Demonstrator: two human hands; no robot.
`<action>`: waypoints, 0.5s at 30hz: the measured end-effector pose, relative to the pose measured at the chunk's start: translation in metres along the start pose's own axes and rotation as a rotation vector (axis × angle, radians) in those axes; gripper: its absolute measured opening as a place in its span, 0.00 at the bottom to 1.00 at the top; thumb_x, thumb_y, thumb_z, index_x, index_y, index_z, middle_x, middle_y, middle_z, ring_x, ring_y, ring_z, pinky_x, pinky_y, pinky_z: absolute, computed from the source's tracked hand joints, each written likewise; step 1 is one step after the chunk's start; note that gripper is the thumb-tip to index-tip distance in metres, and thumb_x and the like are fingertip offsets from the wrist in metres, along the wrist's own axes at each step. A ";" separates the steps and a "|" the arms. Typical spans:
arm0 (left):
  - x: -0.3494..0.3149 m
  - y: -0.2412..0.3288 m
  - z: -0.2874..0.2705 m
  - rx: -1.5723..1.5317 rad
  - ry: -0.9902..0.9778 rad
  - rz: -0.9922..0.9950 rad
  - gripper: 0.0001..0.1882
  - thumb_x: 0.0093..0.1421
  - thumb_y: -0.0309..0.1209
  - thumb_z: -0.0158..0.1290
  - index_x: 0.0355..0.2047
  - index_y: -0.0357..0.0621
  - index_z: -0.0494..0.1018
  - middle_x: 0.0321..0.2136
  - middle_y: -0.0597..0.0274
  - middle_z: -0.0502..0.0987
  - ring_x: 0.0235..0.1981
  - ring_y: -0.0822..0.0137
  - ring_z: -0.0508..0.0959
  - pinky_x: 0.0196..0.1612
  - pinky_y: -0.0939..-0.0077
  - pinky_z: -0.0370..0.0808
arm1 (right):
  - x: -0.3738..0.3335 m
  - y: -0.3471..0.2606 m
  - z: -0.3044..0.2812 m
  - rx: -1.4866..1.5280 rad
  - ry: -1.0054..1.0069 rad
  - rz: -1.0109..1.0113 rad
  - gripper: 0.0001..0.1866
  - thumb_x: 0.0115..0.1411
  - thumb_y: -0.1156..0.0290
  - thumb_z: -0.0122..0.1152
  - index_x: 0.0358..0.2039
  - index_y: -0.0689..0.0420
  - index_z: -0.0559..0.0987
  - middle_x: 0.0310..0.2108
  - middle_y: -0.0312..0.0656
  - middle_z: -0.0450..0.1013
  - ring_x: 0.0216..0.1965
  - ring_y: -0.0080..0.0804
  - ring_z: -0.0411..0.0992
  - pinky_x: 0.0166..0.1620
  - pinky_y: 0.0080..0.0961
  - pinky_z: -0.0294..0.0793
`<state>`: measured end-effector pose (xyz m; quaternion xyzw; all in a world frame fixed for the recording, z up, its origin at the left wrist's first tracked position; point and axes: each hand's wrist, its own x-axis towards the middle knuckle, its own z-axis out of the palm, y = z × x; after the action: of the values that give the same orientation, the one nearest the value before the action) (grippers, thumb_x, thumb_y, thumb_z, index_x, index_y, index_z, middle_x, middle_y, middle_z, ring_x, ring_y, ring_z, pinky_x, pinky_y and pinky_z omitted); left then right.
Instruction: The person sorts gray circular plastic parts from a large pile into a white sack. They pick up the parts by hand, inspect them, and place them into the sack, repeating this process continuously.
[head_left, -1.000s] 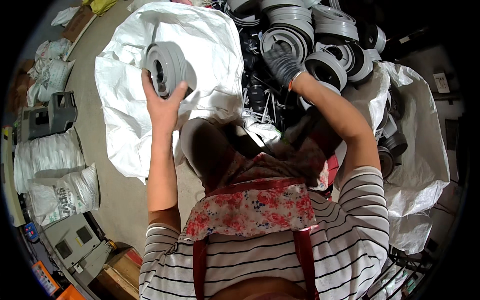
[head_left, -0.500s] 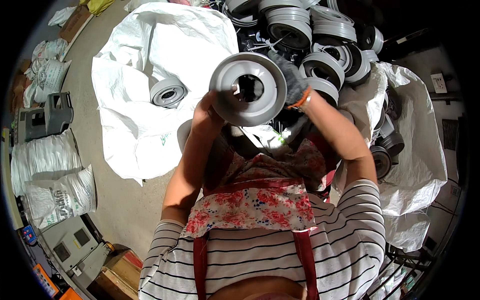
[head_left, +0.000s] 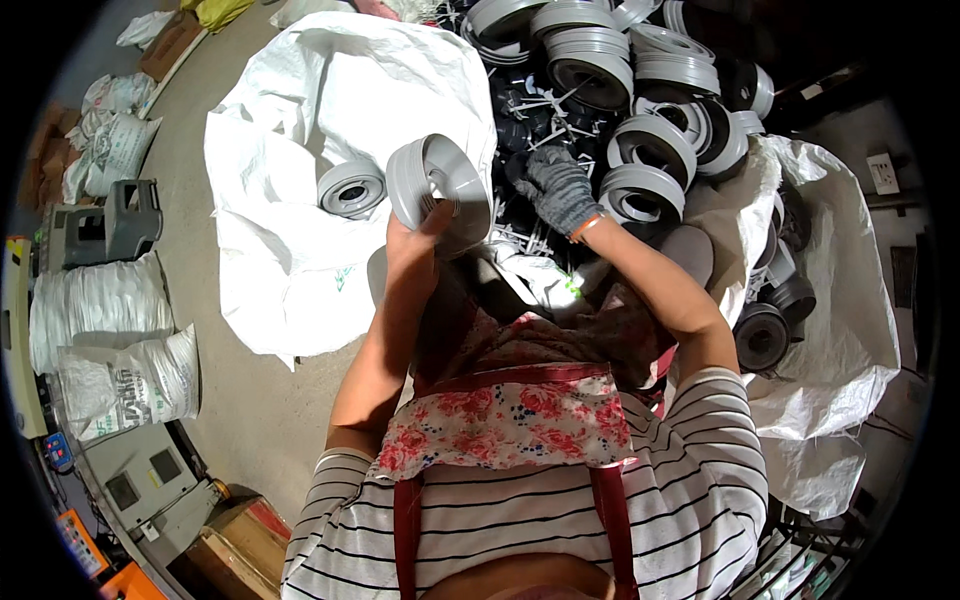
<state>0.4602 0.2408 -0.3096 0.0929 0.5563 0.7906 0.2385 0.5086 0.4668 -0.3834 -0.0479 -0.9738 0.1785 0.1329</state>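
The left hand (head_left: 415, 245) pinches a grey, ribbed, round plastic ring (head_left: 457, 182), tilted, hiding part of the white woven sack's (head_left: 262, 180) right edge; a smaller grey round plastic ring (head_left: 336, 190) lies inside that edge. The grey-gloved right hand (head_left: 562, 190) curls over jumbled black plastic parts (head_left: 515, 130), its grip unclear, hemmed in rightward by heaped grey plastic rings (head_left: 650, 182).

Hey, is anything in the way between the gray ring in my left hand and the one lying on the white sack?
Nothing visible: only bare white sack shows between the held ring and the lying ring. Your left hand grips the held ring directly; your gloved right hand is off to the right.
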 end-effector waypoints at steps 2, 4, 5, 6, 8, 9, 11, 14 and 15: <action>-0.002 -0.006 0.012 -0.083 0.052 -0.148 0.14 0.58 0.27 0.52 0.44 0.34 0.69 0.34 0.57 0.75 0.36 0.65 0.76 0.40 0.74 0.74 | -0.007 -0.017 -0.035 0.364 0.129 -0.164 0.10 0.48 0.64 0.64 0.27 0.57 0.79 0.41 0.49 0.72 0.50 0.46 0.66 0.54 0.37 0.63; -0.003 -0.010 0.018 -0.227 -0.045 -0.277 0.12 0.59 0.27 0.50 0.42 0.33 0.70 0.34 0.57 0.76 0.35 0.65 0.77 0.39 0.74 0.75 | -0.009 -0.026 -0.058 0.563 -0.006 -0.227 0.09 0.47 0.65 0.64 0.27 0.56 0.80 0.43 0.51 0.72 0.51 0.46 0.67 0.54 0.36 0.65; -0.003 -0.011 0.020 -0.294 -0.097 -0.342 0.11 0.60 0.27 0.50 0.41 0.32 0.70 0.34 0.57 0.76 0.34 0.65 0.78 0.38 0.75 0.75 | -0.011 -0.026 -0.062 0.638 -0.097 -0.224 0.10 0.46 0.66 0.64 0.29 0.56 0.80 0.44 0.52 0.71 0.51 0.46 0.68 0.54 0.35 0.66; -0.004 -0.020 0.022 -0.325 -0.121 -0.324 0.16 0.58 0.25 0.53 0.45 0.29 0.67 0.36 0.54 0.76 0.36 0.63 0.78 0.41 0.71 0.77 | -0.015 -0.028 -0.057 0.627 -0.049 -0.098 0.22 0.44 0.61 0.67 0.39 0.57 0.77 0.46 0.54 0.70 0.50 0.48 0.69 0.54 0.35 0.67; -0.008 -0.022 0.028 -0.312 -0.121 -0.287 0.16 0.58 0.25 0.52 0.45 0.29 0.67 0.36 0.54 0.76 0.36 0.63 0.78 0.41 0.70 0.77 | -0.009 -0.048 -0.082 0.467 -0.062 -0.040 0.31 0.41 0.58 0.68 0.45 0.59 0.73 0.47 0.55 0.69 0.51 0.50 0.68 0.55 0.36 0.66; -0.011 -0.021 0.028 -0.304 -0.114 -0.267 0.16 0.58 0.26 0.52 0.45 0.29 0.67 0.36 0.53 0.76 0.36 0.63 0.78 0.41 0.70 0.77 | -0.007 -0.054 -0.090 0.392 -0.072 -0.016 0.35 0.40 0.56 0.69 0.48 0.60 0.71 0.48 0.56 0.69 0.51 0.50 0.67 0.55 0.36 0.65; -0.015 -0.019 0.027 -0.254 -0.106 -0.282 0.13 0.60 0.28 0.50 0.42 0.31 0.68 0.32 0.54 0.76 0.32 0.63 0.78 0.37 0.70 0.78 | -0.006 -0.052 -0.087 0.221 -0.132 -0.154 0.39 0.40 0.55 0.68 0.51 0.62 0.68 0.46 0.57 0.69 0.49 0.53 0.67 0.54 0.37 0.66; -0.016 -0.021 0.018 -0.205 -0.116 -0.329 0.13 0.60 0.30 0.49 0.41 0.31 0.69 0.30 0.54 0.76 0.30 0.63 0.78 0.35 0.69 0.78 | -0.008 -0.052 -0.087 0.135 -0.267 -0.268 0.35 0.41 0.60 0.66 0.50 0.62 0.68 0.45 0.57 0.67 0.48 0.54 0.65 0.52 0.40 0.66; -0.015 -0.021 0.014 -0.193 -0.123 -0.349 0.13 0.60 0.30 0.49 0.41 0.31 0.69 0.30 0.54 0.76 0.30 0.63 0.78 0.35 0.69 0.78 | -0.009 -0.052 -0.089 0.104 -0.257 -0.342 0.35 0.41 0.61 0.66 0.50 0.62 0.68 0.46 0.56 0.66 0.48 0.53 0.65 0.52 0.40 0.66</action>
<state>0.4847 0.2506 -0.3225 0.0198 0.4701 0.7796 0.4133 0.5396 0.4473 -0.2866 0.1479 -0.9661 0.2079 0.0385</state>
